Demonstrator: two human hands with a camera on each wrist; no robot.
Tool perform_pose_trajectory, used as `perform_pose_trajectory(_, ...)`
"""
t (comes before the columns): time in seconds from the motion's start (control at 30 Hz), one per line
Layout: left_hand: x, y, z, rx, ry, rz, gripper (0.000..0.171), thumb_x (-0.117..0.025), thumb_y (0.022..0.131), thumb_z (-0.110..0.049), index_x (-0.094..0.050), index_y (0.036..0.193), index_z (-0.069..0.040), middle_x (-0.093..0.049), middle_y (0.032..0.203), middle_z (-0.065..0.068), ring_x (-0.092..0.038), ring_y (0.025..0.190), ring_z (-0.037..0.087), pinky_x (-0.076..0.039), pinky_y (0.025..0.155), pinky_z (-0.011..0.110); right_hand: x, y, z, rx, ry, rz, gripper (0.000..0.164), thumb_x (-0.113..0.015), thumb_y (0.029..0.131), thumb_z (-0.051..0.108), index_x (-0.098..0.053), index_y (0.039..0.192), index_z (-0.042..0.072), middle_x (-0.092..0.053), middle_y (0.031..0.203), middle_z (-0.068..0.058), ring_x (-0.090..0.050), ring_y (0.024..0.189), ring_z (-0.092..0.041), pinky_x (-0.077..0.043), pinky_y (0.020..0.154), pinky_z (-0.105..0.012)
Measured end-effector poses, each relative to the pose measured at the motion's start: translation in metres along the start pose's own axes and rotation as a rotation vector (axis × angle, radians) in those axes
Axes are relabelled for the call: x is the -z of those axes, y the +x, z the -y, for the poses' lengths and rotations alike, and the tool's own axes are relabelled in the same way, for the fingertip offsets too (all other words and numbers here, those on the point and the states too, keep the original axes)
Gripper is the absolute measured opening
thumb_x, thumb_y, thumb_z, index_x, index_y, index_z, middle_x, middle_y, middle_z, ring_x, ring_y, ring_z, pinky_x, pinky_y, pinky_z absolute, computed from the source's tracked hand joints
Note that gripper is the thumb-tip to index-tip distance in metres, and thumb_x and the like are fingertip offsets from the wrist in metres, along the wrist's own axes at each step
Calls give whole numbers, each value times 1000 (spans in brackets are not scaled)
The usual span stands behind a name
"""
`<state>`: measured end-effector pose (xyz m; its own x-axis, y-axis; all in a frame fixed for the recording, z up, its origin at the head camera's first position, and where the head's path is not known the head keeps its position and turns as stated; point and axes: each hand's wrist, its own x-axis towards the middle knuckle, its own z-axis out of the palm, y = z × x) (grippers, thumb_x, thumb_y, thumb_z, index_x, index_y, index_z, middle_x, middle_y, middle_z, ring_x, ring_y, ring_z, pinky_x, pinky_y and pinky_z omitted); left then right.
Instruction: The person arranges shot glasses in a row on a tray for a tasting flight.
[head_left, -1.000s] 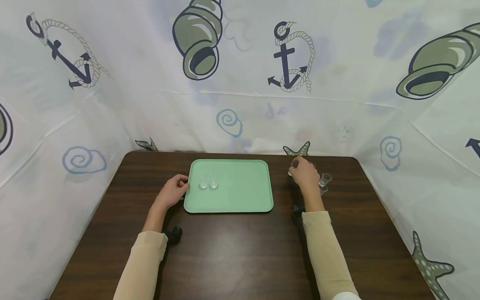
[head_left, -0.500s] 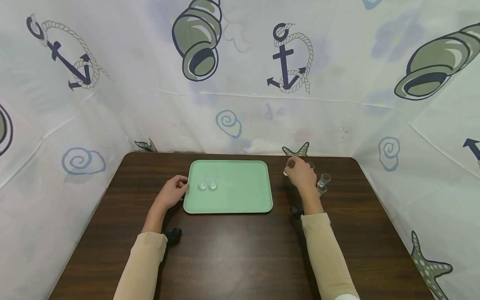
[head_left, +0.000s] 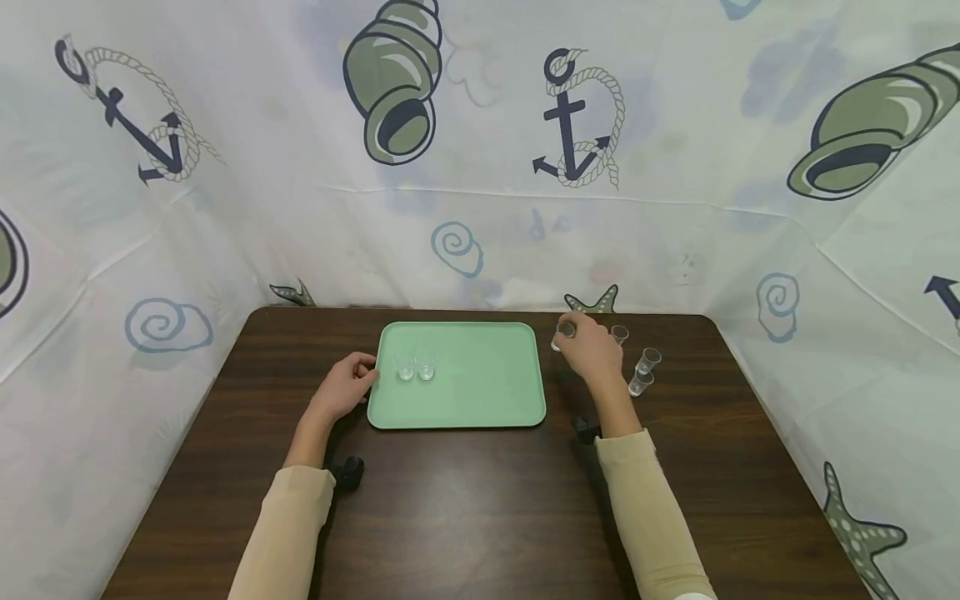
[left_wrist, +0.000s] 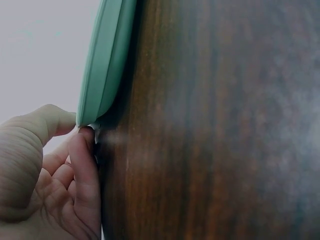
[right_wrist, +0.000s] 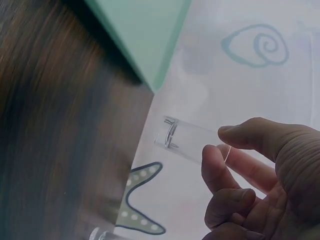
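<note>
A clear shot glass (right_wrist: 189,141) is pinched near its rim between the thumb and fingers of my right hand (head_left: 595,348). It hangs tilted to the right of the green tray (head_left: 480,408), its base towards the tray in the right wrist view. My left hand (head_left: 347,385) holds the tray at its left edge; the left wrist view has the thumb (left_wrist: 60,122) against the rim and a finger right under it. Two similar shot glasses, a left one (head_left: 406,367) and a right one (head_left: 426,368), stand side by side on the tray's left half.
Three more clear glasses are on the dark wooden table (head_left: 457,517) at right: a far one (head_left: 619,334) beside the right hand, a middle one (head_left: 648,361) and a near one (head_left: 641,383). Printed cloth (head_left: 510,250) rises behind the table's far edge.
My right hand has moved left towards the tray with the shot glass, uncovering the glasses at right. The left hand and the tray stay in place.
</note>
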<state>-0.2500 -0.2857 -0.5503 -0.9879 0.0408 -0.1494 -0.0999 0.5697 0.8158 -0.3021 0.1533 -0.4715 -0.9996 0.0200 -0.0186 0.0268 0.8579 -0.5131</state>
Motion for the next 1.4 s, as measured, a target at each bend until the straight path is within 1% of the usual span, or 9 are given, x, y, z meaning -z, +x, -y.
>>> perform_pose_trajectory(0.2,-1,1,3,3,2,0,46,-53,113,-21,-51,151,3,-61,108,16,-63,92,25,-60,78,36,-7,-5,13,58,4,-3,40,-64,107,36,-65,145,24,-80,96,-7,-52,55,-24,-37,54,-40)
perform_pose_trajectory(0.27,-1,0,4,4,4,-2,46,-53,113,-21,-51,151,3,-61,108,16,-63,93,25,-60,78,36,-10,-7,18,78,13,1,40,-65,107,36,-65,145,25,-81,98,-6,-54,55,-24,-37,54,-39)
perform_pose_trajectory(0.37,-2,0,5,6,2,-4,46,-53,113,-22,-51,151,3,-62,108,16,-63,92,25,-61,78,37,-14,-9,25,99,33,6,39,-65,107,36,-67,144,26,-80,104,-4,-58,61,-25,-39,57,-40)
perform_pose_trajectory(0.43,-3,-1,5,6,4,-4,46,-53,113,-22,-51,151,3,-62,108,16,-63,92,25,-61,78,37,-17,-12,30,109,39,13,39,-65,107,36,-67,144,26,-79,105,-3,-58,63,-24,-39,58,-40)
perform_pose_trajectory(0.6,-4,0,6,4,-1,-5,46,-53,113,-22,-51,152,3,-62,108,17,-62,90,23,-60,78,36,-19,-19,45,135,32,33,39,-64,106,37,-67,144,29,-75,96,1,-53,59,-22,-36,54,-36)
perform_pose_trajectory(0.83,-3,0,7,1,-3,3,46,-52,113,-23,-51,151,3,-62,108,16,-62,91,23,-61,78,35,-27,-27,63,185,45,54,37,-66,106,38,-68,142,31,-75,90,5,-54,55,-21,-36,50,-35)
perform_pose_trajectory(1.0,-1,0,6,-1,-11,0,46,-53,113,-22,-51,151,4,-62,108,17,-62,92,25,-60,78,36,-36,-30,72,194,37,56,35,-66,106,39,-69,140,33,-73,89,8,-55,57,-19,-38,53,-35)
perform_pose_trajectory(1.23,0,1,5,-2,-1,-11,46,-53,114,-24,-52,151,3,-62,109,17,-62,91,24,-60,78,35,-45,-34,85,229,25,90,37,-67,105,38,-69,141,31,-75,92,8,-57,55,-20,-37,49,-33)
perform_pose_trajectory(1.4,-1,1,4,-1,-7,-4,46,-53,114,-24,-51,152,2,-62,110,17,-62,92,23,-60,78,35,-53,-37,92,245,7,96,36,-68,105,39,-69,140,31,-76,91,9,-59,57,-16,-42,51,-35)
